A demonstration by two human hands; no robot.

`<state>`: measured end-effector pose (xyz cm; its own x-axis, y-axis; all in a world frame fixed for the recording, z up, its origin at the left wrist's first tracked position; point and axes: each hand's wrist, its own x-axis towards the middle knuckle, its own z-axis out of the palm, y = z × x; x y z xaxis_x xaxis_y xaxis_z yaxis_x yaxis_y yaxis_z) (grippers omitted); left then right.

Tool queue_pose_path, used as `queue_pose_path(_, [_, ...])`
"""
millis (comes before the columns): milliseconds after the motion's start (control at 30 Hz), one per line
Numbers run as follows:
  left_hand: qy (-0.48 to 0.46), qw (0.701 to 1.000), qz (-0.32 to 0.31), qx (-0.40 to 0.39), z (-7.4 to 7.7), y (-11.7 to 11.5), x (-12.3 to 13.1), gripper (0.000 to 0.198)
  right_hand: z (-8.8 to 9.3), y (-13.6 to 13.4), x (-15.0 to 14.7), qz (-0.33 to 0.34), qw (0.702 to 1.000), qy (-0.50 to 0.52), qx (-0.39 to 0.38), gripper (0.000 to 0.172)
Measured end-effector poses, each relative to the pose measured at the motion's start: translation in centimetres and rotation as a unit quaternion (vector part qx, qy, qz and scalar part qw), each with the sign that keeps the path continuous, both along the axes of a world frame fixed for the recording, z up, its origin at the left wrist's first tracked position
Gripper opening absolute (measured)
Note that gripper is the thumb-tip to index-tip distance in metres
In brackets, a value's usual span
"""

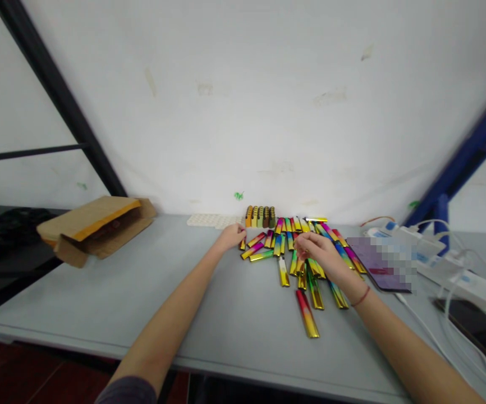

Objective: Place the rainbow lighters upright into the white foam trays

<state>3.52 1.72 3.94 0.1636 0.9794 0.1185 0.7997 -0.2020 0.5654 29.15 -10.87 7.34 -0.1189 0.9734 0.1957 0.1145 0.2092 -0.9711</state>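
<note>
Many shiny lighter-like pieces in red, pink, green and blue fading to gold lie spread on the grey table (142,303). My left hand (231,237) is closed at the left edge of the spread, by a small red and gold piece (242,243); what its fingertips hold is too small to tell. Over the middle of the pile is my right hand (315,251), its fingers bent together and their tips partly hidden. Upright pieces with dark tops (260,216) stand in rows by the wall. One red-to-gold piece (307,314) lies nearest the front edge.
An open brown cardboard package (95,224) sits at the left. White perforated trays (209,220) lie by the wall. To the right are a tablet (367,255), white power strips (464,278), cables and a dark phone (478,331). Metal posts rise at both sides.
</note>
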Motion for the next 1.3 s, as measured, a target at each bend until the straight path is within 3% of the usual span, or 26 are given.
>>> queue_pose_path(200, [0.123,0.988,-0.093,0.014,0.7,-0.1,1.7,0.019,-0.4,0.3,0.1,0.009,0.998,-0.064,0.006,0.030])
queue_pose_path(367, [0.159,0.978,-0.125,0.043,0.4,-0.4,2.9,0.021,-1.3,0.5,0.3,0.004,0.979,-0.192,0.071,0.026])
queue_pose_path(500, [0.172,0.973,-0.140,0.060,0.4,-0.8,3.5,0.022,-1.8,1.2,-1.5,-0.040,0.910,-0.356,0.208,0.019])
queue_pose_path(633, [0.184,0.970,-0.150,0.058,0.5,-1.0,3.9,0.021,-2.2,3.5,-4.5,0.006,0.831,-0.455,0.321,0.026])
queue_pose_path(867, [0.201,0.967,-0.154,0.039,0.9,-1.1,4.3,0.022,-3.2,6.5,-5.4,0.021,0.801,-0.543,0.251,0.040])
queue_pose_path(1033, [0.208,0.967,-0.142,0.024,1.1,-1.1,4.4,0.020,-2.6,6.1,-4.6,0.049,0.767,-0.587,0.253,0.037])
queue_pose_path(1300, [0.210,0.967,-0.143,0.013,1.5,-0.3,5.1,0.021,-1.4,5.1,-3.6,0.008,0.746,-0.626,0.229,0.045])
